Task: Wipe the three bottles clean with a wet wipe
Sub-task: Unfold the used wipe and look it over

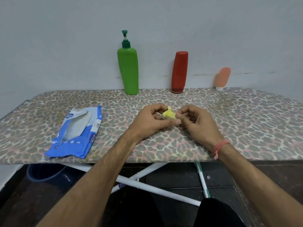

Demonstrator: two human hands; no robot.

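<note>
Three bottles stand at the back edge of the board against the wall: a tall green pump bottle (128, 71), a red bottle (179, 72) standing on its cap, and a small peach tube (222, 78) on a white cap. Over the middle of the board, my left hand (150, 122) and my right hand (196, 122) both pinch a small crumpled yellow wipe (168, 114) between their fingertips. The wipe is held just above the cover, well in front of the bottles.
A torn-open blue and white wet-wipe pack (77, 133) lies at the left of the leopard-print ironing board (246, 122). Below the board are its white crossed legs (147, 182), a dark bucket (44, 172) and a dark floor.
</note>
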